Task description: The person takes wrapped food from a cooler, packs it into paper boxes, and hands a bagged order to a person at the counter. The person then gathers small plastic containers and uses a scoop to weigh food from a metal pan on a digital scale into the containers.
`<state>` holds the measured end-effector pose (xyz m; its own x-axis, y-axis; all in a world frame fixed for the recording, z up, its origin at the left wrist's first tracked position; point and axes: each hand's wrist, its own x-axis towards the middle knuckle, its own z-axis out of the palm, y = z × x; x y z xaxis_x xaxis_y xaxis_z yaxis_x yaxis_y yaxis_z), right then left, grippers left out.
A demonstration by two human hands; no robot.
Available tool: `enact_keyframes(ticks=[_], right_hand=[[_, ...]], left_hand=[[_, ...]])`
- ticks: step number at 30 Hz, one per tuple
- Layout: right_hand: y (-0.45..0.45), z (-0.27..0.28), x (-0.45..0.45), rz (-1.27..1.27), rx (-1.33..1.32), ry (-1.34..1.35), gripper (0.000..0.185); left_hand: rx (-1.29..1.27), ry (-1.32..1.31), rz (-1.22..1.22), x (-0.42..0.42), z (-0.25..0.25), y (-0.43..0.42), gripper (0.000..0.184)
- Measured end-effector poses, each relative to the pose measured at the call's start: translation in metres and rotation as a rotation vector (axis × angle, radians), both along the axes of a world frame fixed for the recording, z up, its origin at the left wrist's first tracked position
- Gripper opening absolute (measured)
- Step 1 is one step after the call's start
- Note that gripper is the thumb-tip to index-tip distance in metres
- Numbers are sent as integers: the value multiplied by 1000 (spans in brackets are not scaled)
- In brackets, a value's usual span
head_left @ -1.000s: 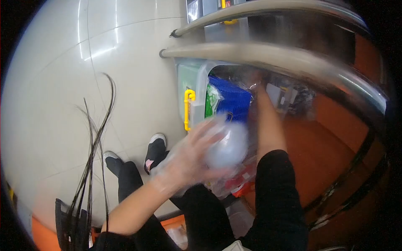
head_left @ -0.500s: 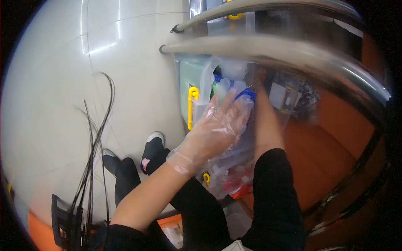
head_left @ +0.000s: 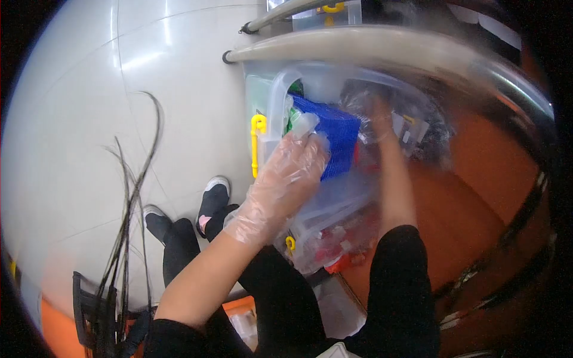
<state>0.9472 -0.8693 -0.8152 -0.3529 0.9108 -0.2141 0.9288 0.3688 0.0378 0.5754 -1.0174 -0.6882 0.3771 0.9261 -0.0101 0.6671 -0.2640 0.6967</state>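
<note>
Translucent plastic bin, glossy floor

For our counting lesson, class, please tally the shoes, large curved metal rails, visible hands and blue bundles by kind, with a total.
Shoes: 2
Curved metal rails: 2
Hands, left hand and right hand: 2
Blue bundle: 1
Total: 7
</note>
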Motion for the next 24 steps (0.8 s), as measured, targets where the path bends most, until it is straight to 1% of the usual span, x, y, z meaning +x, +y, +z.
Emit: enact_keyframes(ticks=[2, 5, 8, 10, 12, 13, 14, 15, 17, 19, 20, 21, 22, 23, 24], right_hand=[[-1, 10, 0, 23, -61, 24, 47], [-3, 11, -5, -18, -78, -60, 50], [2, 0, -16, -97, -26, -208, 53], [4, -2, -19, -175, 28, -250, 55], [-1, 17, -18, -292, 115, -232, 57], [-10, 37, -18, -377, 173, -180, 58], [-27, 62, -18, -494, 245, -68, 59], [-45, 91, -22, -616, 321, 75, 60], [-87, 139, -46, -803, 486, 427, 44], [-127, 160, -45, -1017, 588, 561, 55], [-142, 183, -85, -1031, 586, 665, 54], [-157, 206, -144, -1044, 582, 775, 52], [-172, 218, -179, -952, 418, 588, 58], [-189, 227, -208, -853, 254, 412, 63], [-196, 233, -226, -733, 121, 526, 67]], left_hand=[[24, 66, -5, 0, 2, 0, 39], [-3, -78, 72, 2, -1, -1, 37], [14, -74, 53, -1, 0, 2, 35], [10, -56, 46, 0, 2, 2, 34], [38, -56, 53, 0, 0, 1, 33], [73, -65, 64, 3, -5, 0, 31], [114, -76, 76, 4, -6, 0, 30], [98, -121, 45, 0, -1, 3, 30], [67, -207, -16, -10, 14, 5, 31], [-104, -521, 72, -12, 27, -4, 42], [-187, -672, 117, -13, 32, -8, 48], [-411, -884, 186, -8, 43, -14, 53], [-655, -1095, 256, 0, 58, -19, 58], [-747, -1173, 290, 2, 61, -25, 64], [-837, -1250, 331, 4, 64, -32, 70]])
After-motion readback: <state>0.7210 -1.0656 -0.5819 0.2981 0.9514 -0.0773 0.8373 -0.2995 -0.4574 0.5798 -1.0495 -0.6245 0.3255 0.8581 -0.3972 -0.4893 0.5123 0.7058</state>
